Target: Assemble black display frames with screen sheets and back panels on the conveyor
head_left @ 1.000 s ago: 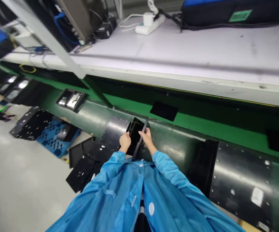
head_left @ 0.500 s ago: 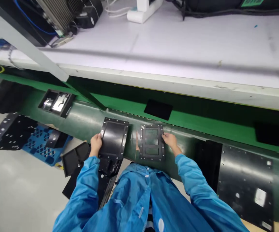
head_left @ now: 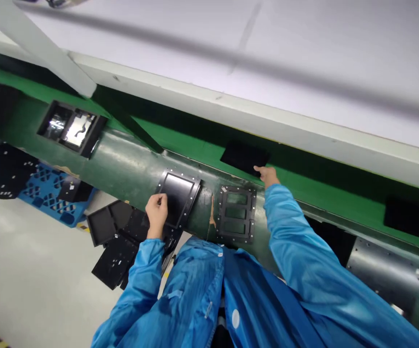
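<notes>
My left hand (head_left: 156, 210) is closed, its fingers curled over the left edge of a black rectangular panel (head_left: 176, 199) with fasteners along its border. Whether those fingers hold anything is hidden. To the right of this panel lies a flat black frame (head_left: 236, 212) with three rectangular openings, untouched by either hand. My right hand (head_left: 268, 176) reaches past the frame to a thin black sheet (head_left: 243, 157) on the green strip under the shelf. Thumb and fingers pinch the sheet's near right corner.
A white shelf (head_left: 209, 53) overhangs the green bench (head_left: 122, 159). At left sits a black tray (head_left: 72, 126) with shiny parts. Black parts (head_left: 117, 258) and a blue pallet (head_left: 50, 191) are on the floor. A large dark plate (head_left: 383, 273) lies at right; a torn brown patch (head_left: 212, 212) marks the bench.
My right hand has left the frame's right edge and moved up to the black sheet. My left hand has curled more tightly at the panel. The view has shifted.
</notes>
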A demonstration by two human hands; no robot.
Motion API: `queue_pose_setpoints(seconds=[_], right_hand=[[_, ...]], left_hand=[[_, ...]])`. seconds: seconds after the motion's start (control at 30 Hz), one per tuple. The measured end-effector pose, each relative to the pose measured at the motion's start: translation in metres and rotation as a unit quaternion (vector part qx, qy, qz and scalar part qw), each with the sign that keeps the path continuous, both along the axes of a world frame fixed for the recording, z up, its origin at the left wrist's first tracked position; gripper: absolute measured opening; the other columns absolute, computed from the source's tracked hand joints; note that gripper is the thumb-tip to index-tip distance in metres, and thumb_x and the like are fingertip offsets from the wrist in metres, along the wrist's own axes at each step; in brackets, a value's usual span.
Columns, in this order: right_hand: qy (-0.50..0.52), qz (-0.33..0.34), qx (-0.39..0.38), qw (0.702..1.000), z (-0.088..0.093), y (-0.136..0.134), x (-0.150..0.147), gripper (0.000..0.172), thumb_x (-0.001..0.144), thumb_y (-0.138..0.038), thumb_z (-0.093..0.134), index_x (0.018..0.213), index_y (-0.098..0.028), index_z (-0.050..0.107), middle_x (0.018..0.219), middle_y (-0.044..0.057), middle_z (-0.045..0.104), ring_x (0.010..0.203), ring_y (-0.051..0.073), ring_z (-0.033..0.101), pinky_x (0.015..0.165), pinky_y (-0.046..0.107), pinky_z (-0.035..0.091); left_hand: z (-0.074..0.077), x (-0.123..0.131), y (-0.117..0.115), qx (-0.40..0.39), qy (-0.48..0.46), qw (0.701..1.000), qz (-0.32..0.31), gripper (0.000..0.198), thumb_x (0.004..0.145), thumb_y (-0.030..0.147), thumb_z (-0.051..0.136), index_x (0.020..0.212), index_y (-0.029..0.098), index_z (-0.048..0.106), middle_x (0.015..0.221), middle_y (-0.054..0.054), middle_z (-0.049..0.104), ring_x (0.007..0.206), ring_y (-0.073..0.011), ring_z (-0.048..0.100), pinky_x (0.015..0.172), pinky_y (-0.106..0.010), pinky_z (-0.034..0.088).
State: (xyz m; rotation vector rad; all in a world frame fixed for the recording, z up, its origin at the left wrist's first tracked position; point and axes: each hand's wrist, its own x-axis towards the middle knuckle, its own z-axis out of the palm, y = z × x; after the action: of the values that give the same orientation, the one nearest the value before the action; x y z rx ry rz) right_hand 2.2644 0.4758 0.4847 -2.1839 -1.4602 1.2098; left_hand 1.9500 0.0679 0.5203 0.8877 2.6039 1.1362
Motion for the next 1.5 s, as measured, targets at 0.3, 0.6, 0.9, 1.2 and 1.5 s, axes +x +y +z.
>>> queue_pose_setpoints(seconds=[0.3,0.6,0.9,1.2,1.5], right_hand=[[0.369,-0.027,0.075,0.926,0.078,-0.069,0.058,0.044,0.078,-0.017,0.091,0.076,-0.021,0.047,0.066,-0.005,0.054,0.06,0.011,0.06,0.057,0.024,0.058],[0.46,-0.087,0.069,0.881,0.096,-0.169,0.125,0.033,0.085,-0.041,0.087,0.083,-0.019,0.063,0.071,0.001,0.065,0.057,0.012,0.061,0.051,0.024,0.057],[0.528,-0.07,-0.151,0.833,0.042,-0.305,0.12,0.065,0.098,-0.077,0.052,0.103,-0.016,0.075,0.11,0.02,0.078,0.102,0.026,0.078,0.086,0.038,0.065],[0.566,-0.122,-0.132,0.805,0.023,-0.29,0.083,0.03,0.079,-0.035,0.087,0.099,-0.018,0.074,0.101,0.01,0.081,0.088,0.023,0.076,0.081,0.036,0.065],[0.424,-0.041,-0.091,0.9,-0.034,-0.249,0.097,0.037,0.061,-0.032,0.096,0.088,-0.015,0.075,0.084,0.007,0.08,0.077,0.022,0.075,0.08,0.035,0.062]], left_hand=[[0.027,0.105,0.097,0.165,-0.571,0.8,-0.084,0.046,0.092,0.05,0.072,0.123,0.017,0.068,0.134,-0.019,0.07,0.125,-0.0289,0.071,0.11,-0.047,0.056],[0.019,0.212,0.093,0.098,-0.778,0.612,-0.101,0.034,0.108,0.036,0.051,0.122,0.009,0.066,0.126,-0.023,0.074,0.117,-0.0252,0.076,0.104,-0.037,0.062],[0.015,0.242,0.063,0.093,-0.742,0.656,-0.1,0.017,0.102,0.019,0.059,0.115,0.014,0.068,0.113,-0.013,0.08,0.077,-0.0145,0.078,0.076,-0.026,0.065],[0.004,0.272,0.025,0.064,-0.712,0.682,-0.156,0.031,0.095,0.023,0.073,0.124,0.016,0.068,0.112,-0.011,0.079,0.077,-0.0185,0.08,0.071,-0.026,0.062],[-0.044,0.268,0.0,-0.165,-0.615,0.733,-0.238,0.03,0.09,0.043,0.078,0.1,0.014,0.076,0.097,-0.013,0.08,0.086,-0.023,0.078,0.078,-0.031,0.059]])
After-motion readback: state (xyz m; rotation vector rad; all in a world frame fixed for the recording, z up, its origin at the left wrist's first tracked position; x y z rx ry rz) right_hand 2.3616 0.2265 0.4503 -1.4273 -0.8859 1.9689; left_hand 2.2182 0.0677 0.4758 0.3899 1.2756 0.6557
